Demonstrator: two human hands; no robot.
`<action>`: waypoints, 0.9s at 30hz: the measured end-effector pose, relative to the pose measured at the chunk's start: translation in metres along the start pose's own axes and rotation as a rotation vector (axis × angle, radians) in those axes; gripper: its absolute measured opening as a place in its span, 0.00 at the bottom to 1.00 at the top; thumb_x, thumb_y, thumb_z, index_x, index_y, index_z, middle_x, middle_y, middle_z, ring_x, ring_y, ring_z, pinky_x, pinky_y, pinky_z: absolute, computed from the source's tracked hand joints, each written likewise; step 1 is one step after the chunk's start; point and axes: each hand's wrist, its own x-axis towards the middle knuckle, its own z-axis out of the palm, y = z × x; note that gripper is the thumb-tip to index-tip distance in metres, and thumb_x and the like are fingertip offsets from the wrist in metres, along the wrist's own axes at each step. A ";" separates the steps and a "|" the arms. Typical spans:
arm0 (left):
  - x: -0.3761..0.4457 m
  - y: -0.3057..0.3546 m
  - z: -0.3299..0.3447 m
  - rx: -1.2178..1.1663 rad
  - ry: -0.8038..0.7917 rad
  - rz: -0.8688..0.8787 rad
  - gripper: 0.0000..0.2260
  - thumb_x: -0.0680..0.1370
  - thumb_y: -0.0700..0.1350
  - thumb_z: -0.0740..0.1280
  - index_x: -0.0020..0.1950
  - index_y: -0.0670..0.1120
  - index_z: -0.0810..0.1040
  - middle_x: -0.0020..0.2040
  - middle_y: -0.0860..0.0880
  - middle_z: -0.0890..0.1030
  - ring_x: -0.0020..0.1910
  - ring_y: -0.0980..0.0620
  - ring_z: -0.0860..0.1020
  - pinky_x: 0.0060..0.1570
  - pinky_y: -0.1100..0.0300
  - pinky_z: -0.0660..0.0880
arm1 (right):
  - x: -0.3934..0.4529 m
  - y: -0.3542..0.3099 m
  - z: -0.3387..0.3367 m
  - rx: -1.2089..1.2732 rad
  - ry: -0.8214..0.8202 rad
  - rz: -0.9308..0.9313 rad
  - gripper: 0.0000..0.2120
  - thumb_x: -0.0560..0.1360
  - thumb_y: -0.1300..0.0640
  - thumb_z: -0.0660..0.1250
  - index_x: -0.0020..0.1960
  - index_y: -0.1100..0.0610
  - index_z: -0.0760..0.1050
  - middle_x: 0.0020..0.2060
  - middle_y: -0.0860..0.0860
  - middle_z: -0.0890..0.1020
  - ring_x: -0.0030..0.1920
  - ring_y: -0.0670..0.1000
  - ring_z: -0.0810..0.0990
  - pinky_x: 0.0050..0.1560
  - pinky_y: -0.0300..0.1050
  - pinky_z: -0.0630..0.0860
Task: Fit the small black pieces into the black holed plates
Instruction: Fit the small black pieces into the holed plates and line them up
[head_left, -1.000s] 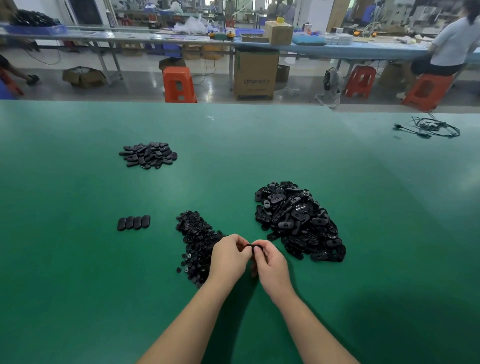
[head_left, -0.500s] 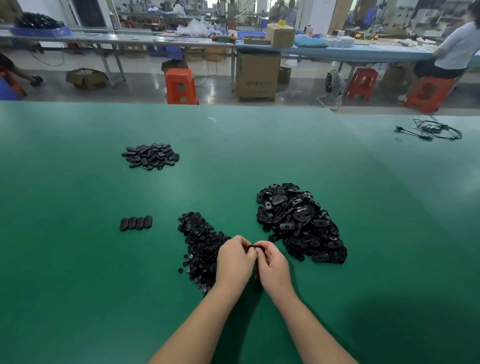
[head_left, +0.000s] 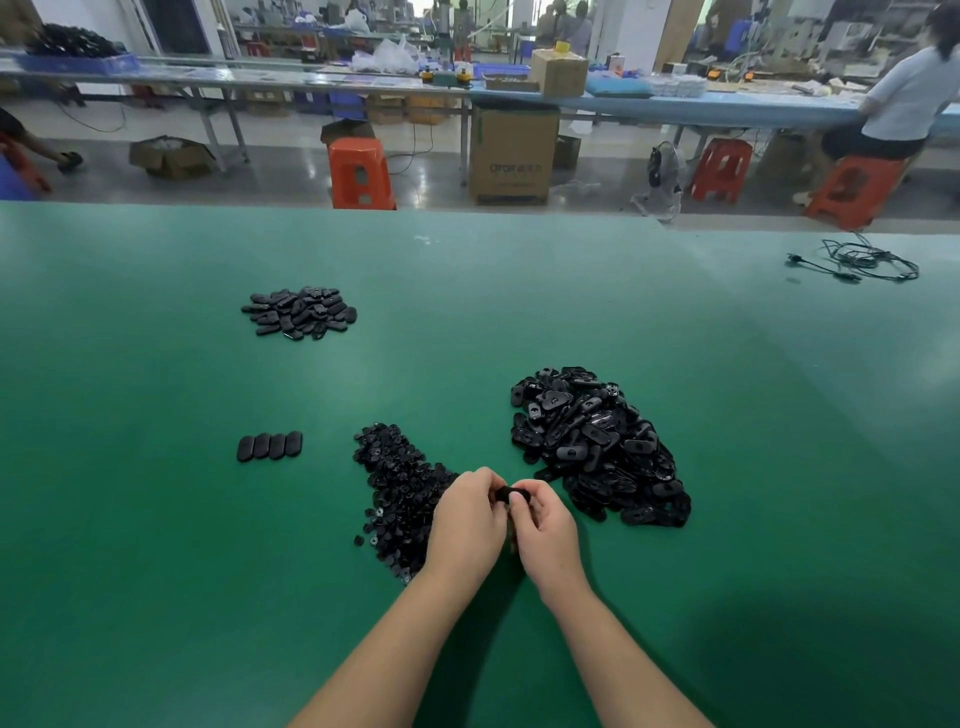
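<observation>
On the table (head_left: 156, 571) we find the small pieces heap (head_left: 400, 488) at our hands' nine o'clock, the plates heap (head_left: 597, 441) at two, a row of four (head_left: 269, 446) farther at nine, another pile (head_left: 300, 312) at eleven.

Since one second ago the two hands have closed in on each other. Before, the left hand (head_left: 470, 512) and the right hand (head_left: 545, 525) held a thin black plate (head_left: 506, 493) between spread fingertips, with a gap between them. Now the fingers are curled tighter and the knuckles almost touch (the plate is mostly covered). It seems the thumbs are pressing on it, but this is hard to see.
</observation>
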 end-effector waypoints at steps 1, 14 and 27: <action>0.000 -0.001 0.000 0.019 0.002 0.025 0.06 0.80 0.42 0.66 0.55 0.48 0.79 0.49 0.54 0.79 0.47 0.54 0.78 0.48 0.61 0.75 | 0.000 0.000 0.000 -0.002 -0.006 0.000 0.06 0.82 0.60 0.65 0.49 0.51 0.78 0.40 0.51 0.85 0.37 0.47 0.79 0.39 0.46 0.77; 0.019 -0.063 -0.062 0.143 0.356 -0.054 0.08 0.76 0.46 0.72 0.54 0.49 0.83 0.45 0.51 0.81 0.40 0.50 0.77 0.44 0.56 0.74 | -0.004 -0.004 0.000 0.105 -0.051 0.023 0.08 0.84 0.58 0.61 0.59 0.49 0.76 0.40 0.48 0.83 0.32 0.47 0.76 0.32 0.44 0.76; 0.023 -0.155 -0.098 0.328 0.386 -0.378 0.13 0.78 0.54 0.70 0.58 0.49 0.82 0.51 0.45 0.79 0.46 0.45 0.78 0.52 0.49 0.69 | -0.007 -0.010 0.000 0.012 -0.069 0.013 0.07 0.84 0.58 0.62 0.55 0.50 0.77 0.38 0.46 0.83 0.32 0.46 0.76 0.33 0.44 0.77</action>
